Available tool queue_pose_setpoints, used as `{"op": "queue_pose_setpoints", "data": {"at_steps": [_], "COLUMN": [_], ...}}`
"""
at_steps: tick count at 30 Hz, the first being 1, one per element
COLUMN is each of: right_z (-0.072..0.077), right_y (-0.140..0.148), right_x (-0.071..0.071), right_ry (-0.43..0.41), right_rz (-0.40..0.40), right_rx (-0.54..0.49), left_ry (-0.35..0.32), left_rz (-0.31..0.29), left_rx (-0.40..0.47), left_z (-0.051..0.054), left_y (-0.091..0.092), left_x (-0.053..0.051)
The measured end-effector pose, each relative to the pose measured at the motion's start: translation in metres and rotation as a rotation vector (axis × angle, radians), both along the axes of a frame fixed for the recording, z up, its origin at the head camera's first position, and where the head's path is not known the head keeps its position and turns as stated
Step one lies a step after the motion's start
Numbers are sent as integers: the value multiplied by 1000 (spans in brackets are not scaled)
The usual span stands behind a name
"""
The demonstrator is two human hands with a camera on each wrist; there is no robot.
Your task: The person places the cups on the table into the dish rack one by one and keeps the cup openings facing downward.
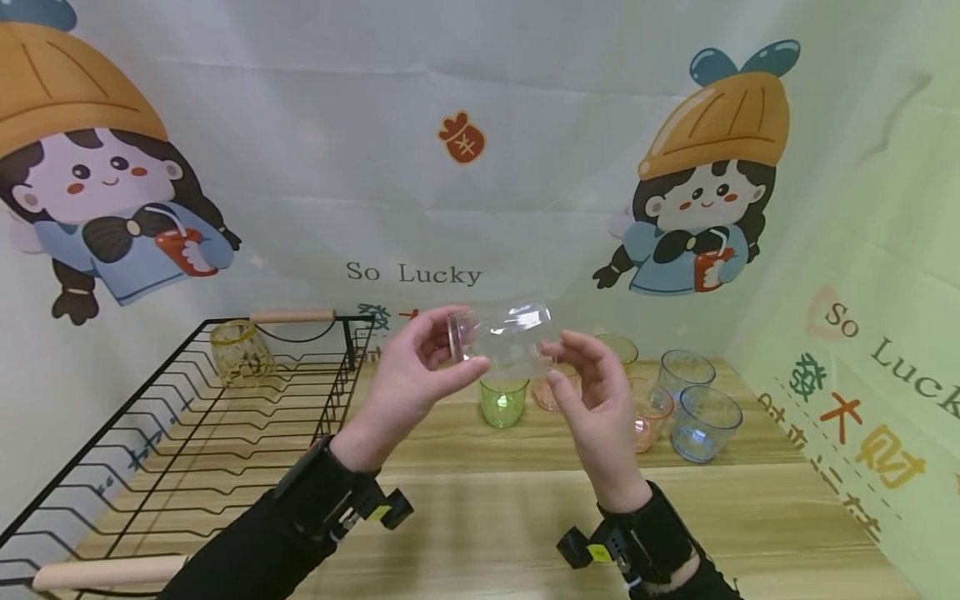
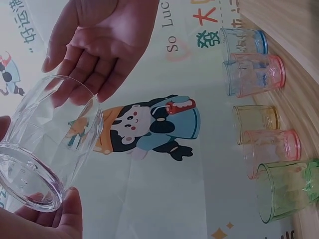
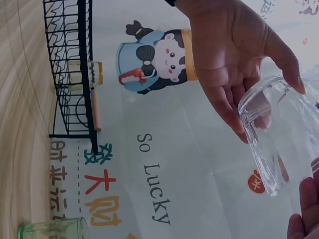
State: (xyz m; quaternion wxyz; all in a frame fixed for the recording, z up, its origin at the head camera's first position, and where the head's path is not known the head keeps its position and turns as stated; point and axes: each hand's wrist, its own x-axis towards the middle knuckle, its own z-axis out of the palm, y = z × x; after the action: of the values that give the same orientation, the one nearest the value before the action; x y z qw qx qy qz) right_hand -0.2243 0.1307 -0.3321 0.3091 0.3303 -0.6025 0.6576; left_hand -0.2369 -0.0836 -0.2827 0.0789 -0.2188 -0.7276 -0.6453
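Head view: left hand (image 1: 407, 373) pinches a clear glass (image 1: 504, 340); whether right hand (image 1: 602, 407) grips its faint rim (image 1: 553, 358) is unclear.

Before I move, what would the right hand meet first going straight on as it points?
Most likely the open end of the clear glass; depth is unclear, so the right hand may be touching it now.

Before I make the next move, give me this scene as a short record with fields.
Held: clear glass, on its side, above the table
Left hand: grips its base end
Right hand: at its rim end
Rack: at left, yellow glass near far end
On table: green glass, two pink glasses, two blue glasses, second yellow glass
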Motion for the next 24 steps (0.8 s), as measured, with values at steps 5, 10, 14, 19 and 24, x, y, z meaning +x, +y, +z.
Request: {"op": "queue_pose_setpoints", "data": {"at_steps": [5,10,14,19,24], "right_z": [-2,-5,-8,-13,-18], "right_y": [5,11,17,24,30], "right_x": [-1,0,1,0,-1], "right_ry": [0,-20,-36,-49,-80], "right_rz": [8,-22,-35,-40,-53], "right_rx": [7,36,62,70,76], "left_ry": [10,16,0,-25,-37], "left_rz": [-14,-17,-6,23,48], "left_rx": [13,-3,-18,-38,-66], "left_z": [1,1,1,0,0], "left_y": [-3,-8,-13,-21,-28], "left_x": [1,1,0,0,-1]}}
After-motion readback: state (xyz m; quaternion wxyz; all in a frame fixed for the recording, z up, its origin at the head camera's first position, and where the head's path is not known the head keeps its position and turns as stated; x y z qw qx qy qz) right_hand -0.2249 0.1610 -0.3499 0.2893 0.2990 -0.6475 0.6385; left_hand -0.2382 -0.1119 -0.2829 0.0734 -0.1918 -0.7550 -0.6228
